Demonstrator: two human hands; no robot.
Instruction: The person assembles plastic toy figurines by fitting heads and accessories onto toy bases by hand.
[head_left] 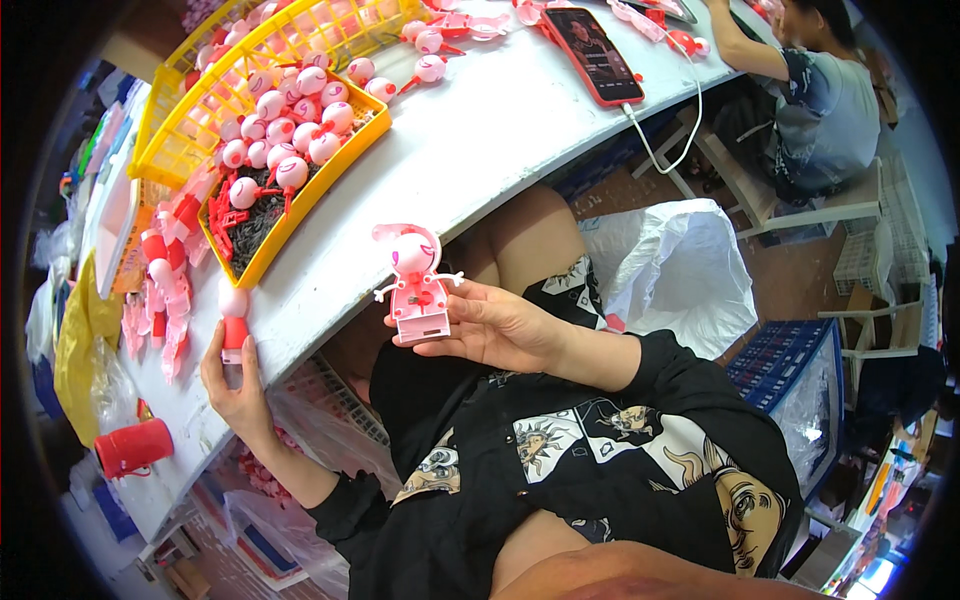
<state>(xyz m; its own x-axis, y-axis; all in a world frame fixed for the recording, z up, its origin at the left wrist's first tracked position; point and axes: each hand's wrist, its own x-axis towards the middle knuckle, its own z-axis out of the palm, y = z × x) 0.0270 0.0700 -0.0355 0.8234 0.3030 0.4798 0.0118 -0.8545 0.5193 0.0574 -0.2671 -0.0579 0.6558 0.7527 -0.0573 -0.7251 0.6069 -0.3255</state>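
Observation:
In my right hand [505,325], an open pink toy figure [412,285] is pinched by its lower end, held above my lap near the table edge. Its hollow inside faces up, showing a round pink head, two thin white arms and small red parts. My left hand [238,395] rests at the table's edge, thumb and fingers on either side of a small toy figure [233,325] with a pale pink head and red body. Beside that hand lie several pink and red shell parts [172,285].
A yellow basket [318,165] on the white table [440,150] holds pink balls with red stems and dark small parts. A phone [592,55] with a white cable lies farther right. A red cup [135,447] lies at left. Another person [825,110] sits at the far right.

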